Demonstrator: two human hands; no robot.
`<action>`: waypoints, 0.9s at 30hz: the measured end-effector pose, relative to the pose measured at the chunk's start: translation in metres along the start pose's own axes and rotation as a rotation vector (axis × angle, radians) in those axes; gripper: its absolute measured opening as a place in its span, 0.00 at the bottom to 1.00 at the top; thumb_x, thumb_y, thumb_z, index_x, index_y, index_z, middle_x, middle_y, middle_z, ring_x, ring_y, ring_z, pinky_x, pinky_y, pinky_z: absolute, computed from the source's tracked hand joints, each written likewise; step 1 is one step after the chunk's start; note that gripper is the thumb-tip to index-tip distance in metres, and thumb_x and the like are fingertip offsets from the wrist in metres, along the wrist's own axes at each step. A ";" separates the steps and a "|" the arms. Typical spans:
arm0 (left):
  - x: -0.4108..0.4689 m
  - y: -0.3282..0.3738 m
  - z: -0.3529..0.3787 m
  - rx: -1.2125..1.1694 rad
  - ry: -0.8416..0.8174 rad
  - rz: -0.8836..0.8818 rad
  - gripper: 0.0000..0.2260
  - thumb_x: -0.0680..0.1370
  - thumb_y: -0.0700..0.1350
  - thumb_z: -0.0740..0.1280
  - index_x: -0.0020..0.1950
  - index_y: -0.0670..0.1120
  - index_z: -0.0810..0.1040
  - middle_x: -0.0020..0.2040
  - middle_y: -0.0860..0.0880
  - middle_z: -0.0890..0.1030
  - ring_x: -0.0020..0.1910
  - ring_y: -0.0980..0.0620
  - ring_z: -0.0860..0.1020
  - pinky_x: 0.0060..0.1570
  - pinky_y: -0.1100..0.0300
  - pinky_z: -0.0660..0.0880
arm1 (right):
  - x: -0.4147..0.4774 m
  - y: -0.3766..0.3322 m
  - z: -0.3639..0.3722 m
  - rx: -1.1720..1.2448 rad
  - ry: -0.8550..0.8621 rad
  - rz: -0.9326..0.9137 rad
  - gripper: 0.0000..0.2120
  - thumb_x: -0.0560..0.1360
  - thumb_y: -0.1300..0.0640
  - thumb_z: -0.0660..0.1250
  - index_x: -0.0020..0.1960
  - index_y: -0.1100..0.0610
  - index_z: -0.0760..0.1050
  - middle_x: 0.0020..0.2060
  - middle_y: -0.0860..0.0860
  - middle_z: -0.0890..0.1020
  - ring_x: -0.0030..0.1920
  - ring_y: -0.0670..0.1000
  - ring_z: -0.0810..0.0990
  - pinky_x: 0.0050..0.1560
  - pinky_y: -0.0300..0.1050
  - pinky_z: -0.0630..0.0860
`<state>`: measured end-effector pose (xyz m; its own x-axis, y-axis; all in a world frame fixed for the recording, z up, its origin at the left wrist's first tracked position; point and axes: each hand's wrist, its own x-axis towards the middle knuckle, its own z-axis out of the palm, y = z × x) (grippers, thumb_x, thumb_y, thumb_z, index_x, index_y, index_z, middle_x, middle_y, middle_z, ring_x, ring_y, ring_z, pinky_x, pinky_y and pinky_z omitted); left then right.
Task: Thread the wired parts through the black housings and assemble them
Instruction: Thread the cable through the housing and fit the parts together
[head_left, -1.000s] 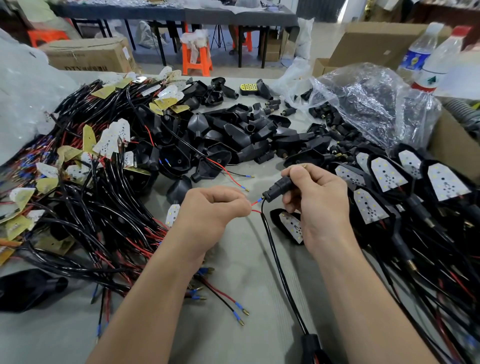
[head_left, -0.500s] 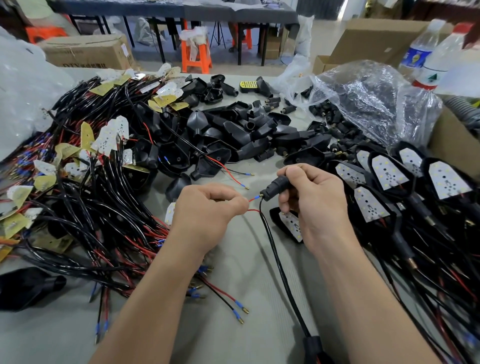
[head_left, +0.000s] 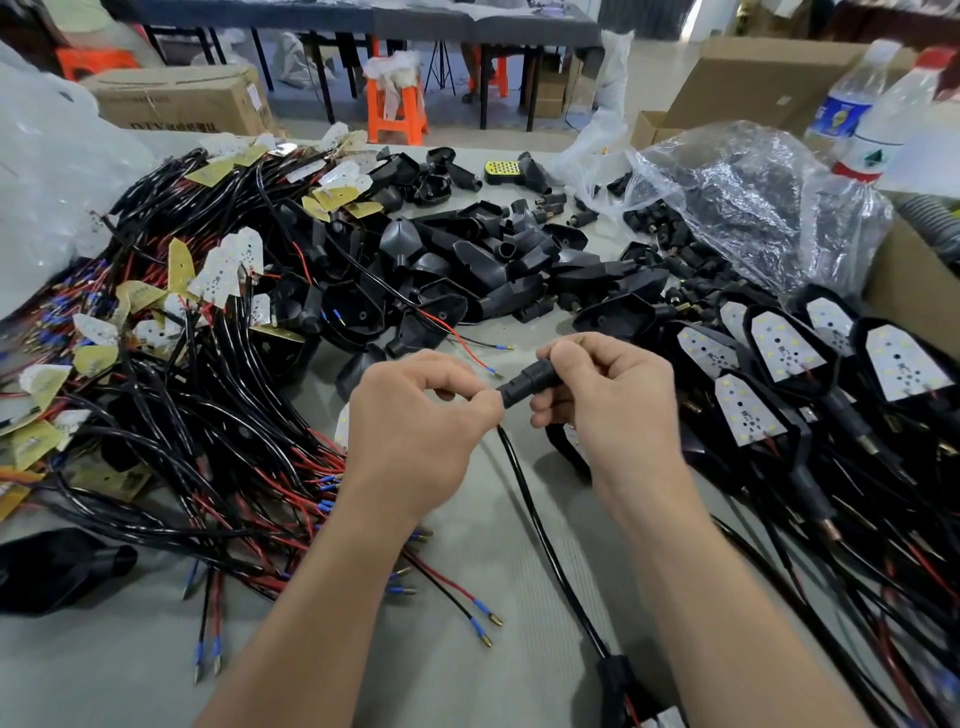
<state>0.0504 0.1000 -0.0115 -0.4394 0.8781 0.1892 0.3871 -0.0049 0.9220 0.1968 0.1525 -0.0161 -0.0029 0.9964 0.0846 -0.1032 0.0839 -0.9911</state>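
Pinches black cable (head_left: 540, 530) near its end in left hand (head_left: 415, 426), now tight against mouth of small black housing (head_left: 530, 382); gap closed, coloured tips gone from sight. Grips housing in right hand (head_left: 608, 410), above table (head_left: 467, 691) centre. Suggests leads entering housing.

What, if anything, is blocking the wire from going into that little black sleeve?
Nothing visible. The left hand pinches the wire right at the mouth of the black sleeve held by the right hand, with no gap showing. The wire's tips are hidden inside that pinch.
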 end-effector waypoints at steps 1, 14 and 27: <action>0.000 0.000 0.000 -0.011 -0.002 0.004 0.10 0.67 0.40 0.79 0.32 0.55 0.85 0.37 0.61 0.82 0.35 0.60 0.75 0.34 0.71 0.66 | -0.001 0.000 0.001 -0.015 -0.009 0.001 0.14 0.80 0.62 0.64 0.38 0.54 0.84 0.28 0.53 0.82 0.27 0.53 0.80 0.33 0.51 0.81; 0.005 0.003 -0.001 -0.290 -0.093 -0.180 0.07 0.72 0.39 0.78 0.36 0.49 0.88 0.34 0.48 0.84 0.36 0.58 0.78 0.39 0.67 0.74 | 0.001 -0.002 -0.001 0.124 0.071 0.030 0.12 0.81 0.64 0.65 0.41 0.60 0.82 0.30 0.55 0.81 0.27 0.52 0.78 0.30 0.43 0.78; 0.007 0.004 -0.001 -0.393 -0.061 -0.244 0.04 0.73 0.43 0.78 0.39 0.51 0.89 0.34 0.57 0.84 0.36 0.64 0.80 0.50 0.61 0.73 | 0.001 -0.008 -0.002 0.182 0.112 0.012 0.10 0.81 0.65 0.65 0.43 0.63 0.81 0.30 0.55 0.81 0.27 0.52 0.78 0.30 0.42 0.77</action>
<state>0.0484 0.1060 -0.0062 -0.4268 0.9024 -0.0587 -0.0635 0.0348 0.9974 0.1996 0.1528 -0.0082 0.1047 0.9932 0.0509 -0.2821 0.0788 -0.9561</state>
